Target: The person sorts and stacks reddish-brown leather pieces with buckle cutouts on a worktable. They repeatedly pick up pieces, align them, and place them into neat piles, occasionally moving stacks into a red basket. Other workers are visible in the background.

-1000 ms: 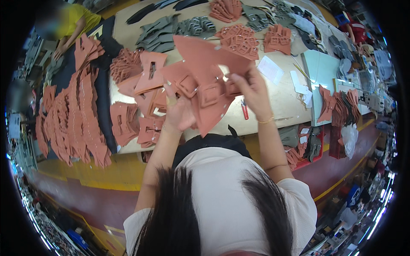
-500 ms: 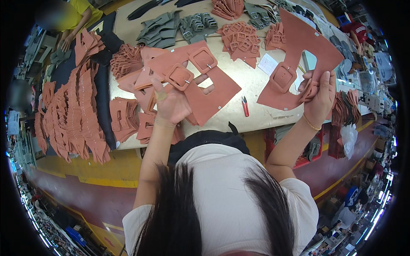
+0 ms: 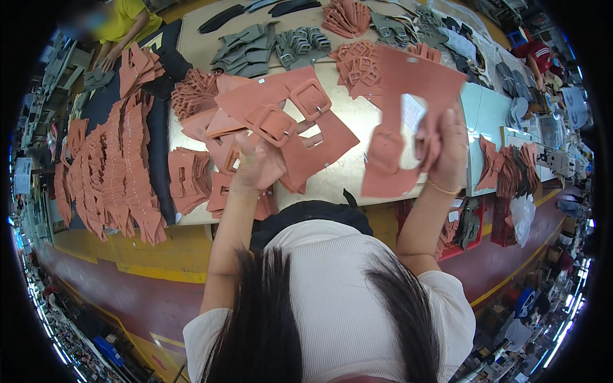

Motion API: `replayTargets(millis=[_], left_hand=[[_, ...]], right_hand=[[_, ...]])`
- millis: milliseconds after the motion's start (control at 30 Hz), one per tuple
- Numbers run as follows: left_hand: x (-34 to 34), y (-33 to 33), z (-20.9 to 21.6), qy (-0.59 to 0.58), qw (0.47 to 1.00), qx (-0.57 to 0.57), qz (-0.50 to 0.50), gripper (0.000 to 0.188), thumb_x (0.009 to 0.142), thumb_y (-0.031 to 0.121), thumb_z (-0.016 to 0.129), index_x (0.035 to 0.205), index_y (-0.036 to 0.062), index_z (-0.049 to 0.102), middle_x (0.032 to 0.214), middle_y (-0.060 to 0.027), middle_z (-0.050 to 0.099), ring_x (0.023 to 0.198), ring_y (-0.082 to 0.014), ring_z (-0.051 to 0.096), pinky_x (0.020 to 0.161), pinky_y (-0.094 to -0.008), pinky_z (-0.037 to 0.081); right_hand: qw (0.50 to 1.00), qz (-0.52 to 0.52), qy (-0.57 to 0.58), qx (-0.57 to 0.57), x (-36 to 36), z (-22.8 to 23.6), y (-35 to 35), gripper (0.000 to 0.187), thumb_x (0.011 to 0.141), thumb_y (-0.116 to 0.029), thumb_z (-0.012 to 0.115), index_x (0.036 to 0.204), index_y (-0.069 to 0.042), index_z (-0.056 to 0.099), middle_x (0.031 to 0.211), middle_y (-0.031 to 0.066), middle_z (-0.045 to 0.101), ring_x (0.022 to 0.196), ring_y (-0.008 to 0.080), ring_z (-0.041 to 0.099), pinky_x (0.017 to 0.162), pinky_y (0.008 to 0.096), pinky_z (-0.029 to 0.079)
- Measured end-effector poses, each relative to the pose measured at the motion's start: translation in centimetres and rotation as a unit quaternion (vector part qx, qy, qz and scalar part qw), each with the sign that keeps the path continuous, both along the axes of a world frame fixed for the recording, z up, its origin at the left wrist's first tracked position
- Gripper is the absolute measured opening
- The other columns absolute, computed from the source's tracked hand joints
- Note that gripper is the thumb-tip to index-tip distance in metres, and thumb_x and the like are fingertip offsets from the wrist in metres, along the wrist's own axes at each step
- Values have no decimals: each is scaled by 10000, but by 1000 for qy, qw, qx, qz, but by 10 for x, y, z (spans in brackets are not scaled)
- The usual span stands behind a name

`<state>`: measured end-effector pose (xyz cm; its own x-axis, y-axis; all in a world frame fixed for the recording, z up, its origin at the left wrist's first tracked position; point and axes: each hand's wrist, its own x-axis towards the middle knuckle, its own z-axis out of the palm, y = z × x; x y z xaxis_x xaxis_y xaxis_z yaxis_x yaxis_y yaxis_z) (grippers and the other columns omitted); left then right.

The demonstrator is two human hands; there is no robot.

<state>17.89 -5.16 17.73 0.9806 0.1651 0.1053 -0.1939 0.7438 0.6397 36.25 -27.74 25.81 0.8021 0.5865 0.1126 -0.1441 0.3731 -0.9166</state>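
Note:
My left hand (image 3: 262, 170) is closed on a few overlapping terracotta leather pieces (image 3: 329, 143), palm turned up, with part of the fingers hidden beneath them. Two leather-covered square buckles, one of them the near buckle (image 3: 276, 125), lie on top of these pieces. My right hand (image 3: 452, 152) grips another terracotta leather piece (image 3: 424, 75), which has a cut-out and a buckle (image 3: 385, 150) at its lower left. Motion smears this piece, and a folded part of it bunches against my fingers. Both held items are above the pale table (image 3: 348, 175), apart from each other.
More terracotta pieces (image 3: 188, 182) lie left of my left hand, and long stacks (image 3: 112, 166) hang over a dark surface. Grey-green pieces (image 3: 246, 51) and buckled straps (image 3: 303, 45) lie at the back. A red crate (image 3: 472, 242) stands below the table's right. A person in yellow (image 3: 131, 19) works far left.
My right hand has swung left with its leather piece, bringing it closer to the pieces in my left hand. It now covers where the red-handled snips lay. My left hand has hardly moved.

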Motion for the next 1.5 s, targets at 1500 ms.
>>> replayTargets(millis=[1500], left_hand=[[-6,-3,7,69,983,-158,64,717,947,591,313,1498,152,176,1495,-189,272,1332,-414,334,1104,-549,268]], right_hand=[[992,100,-44,-60,-6,4,39,180,987,-192,503,1002,-26,571,802,-4,614,692,36,572,615,179,456]])
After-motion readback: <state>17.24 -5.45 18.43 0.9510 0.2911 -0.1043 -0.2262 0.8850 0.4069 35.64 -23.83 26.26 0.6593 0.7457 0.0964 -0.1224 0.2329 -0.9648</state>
